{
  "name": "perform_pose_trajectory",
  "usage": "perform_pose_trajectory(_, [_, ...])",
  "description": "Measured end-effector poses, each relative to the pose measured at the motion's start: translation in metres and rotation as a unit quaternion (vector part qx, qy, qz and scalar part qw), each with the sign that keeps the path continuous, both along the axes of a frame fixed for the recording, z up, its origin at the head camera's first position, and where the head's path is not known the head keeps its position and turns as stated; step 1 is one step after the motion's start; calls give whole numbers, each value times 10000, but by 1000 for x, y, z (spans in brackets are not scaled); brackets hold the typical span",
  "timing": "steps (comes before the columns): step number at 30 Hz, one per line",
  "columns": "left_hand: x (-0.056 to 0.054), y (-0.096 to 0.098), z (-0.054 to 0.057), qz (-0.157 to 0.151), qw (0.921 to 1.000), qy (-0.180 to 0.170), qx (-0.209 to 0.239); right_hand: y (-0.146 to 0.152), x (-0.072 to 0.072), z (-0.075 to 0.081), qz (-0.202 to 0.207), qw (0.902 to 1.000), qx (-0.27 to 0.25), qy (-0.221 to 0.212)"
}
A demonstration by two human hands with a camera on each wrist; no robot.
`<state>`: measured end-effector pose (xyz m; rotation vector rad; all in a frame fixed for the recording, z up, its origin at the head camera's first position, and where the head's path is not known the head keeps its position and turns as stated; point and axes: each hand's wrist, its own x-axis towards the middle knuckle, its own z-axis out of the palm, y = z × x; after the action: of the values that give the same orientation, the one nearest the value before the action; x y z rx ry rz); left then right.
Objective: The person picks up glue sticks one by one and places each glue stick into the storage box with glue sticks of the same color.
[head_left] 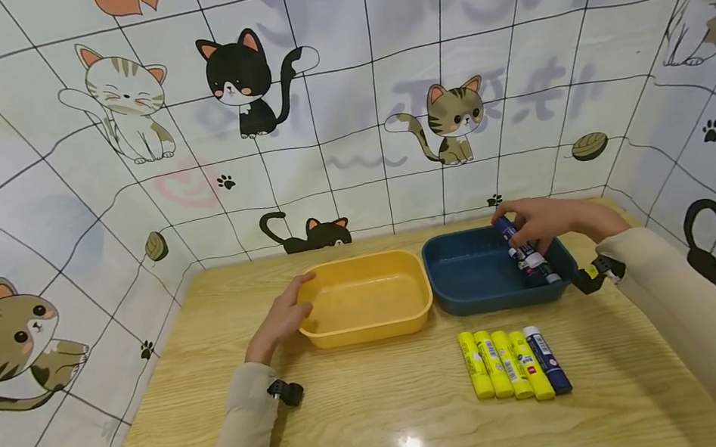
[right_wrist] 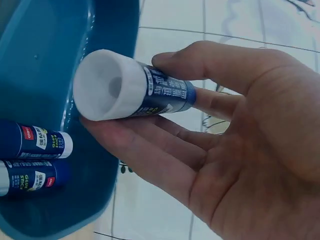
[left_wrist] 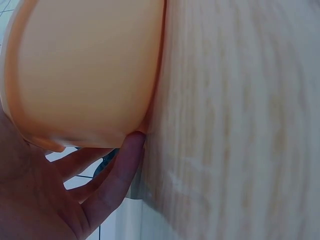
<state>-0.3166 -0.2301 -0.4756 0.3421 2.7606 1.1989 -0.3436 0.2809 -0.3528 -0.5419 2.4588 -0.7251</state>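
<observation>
My left hand [head_left: 280, 317] grips the left end of a yellow plastic basin [head_left: 374, 334], the thumb at its rim. Seen from the left wrist, fingers [left_wrist: 117, 175] lie against the basin's outer wall, close to the tabletop. Between thumb and fingers, my right hand [head_left: 539, 219] holds a dark blue glue stick [right_wrist: 167, 92] over the right part of a blue basin [head_left: 461, 300]. Its white end faces the right wrist camera. Two more blue glue sticks, an upper one [right_wrist: 37, 140] and a lower one [right_wrist: 32, 177], lie inside that basin.
In front of the blue basin, several yellow glue sticks [head_left: 501, 364] lie side by side in a row. One blue glue stick [head_left: 547, 359] with a white end closes the row at the right. A cat-patterned cloth [head_left: 347, 148] stands behind the wooden table [head_left: 358, 422].
</observation>
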Motion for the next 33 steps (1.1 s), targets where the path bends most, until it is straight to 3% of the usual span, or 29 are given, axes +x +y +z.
perform_pose_trajectory(14, [-4,3,4,-10,10000,35,-52,3,-35,-18,-124,9942,47,-1071])
perform_pose_trajectory(33, [-3,2,3,107,9999,-54,20,5,-43,-26,-149,9959,-142,-881])
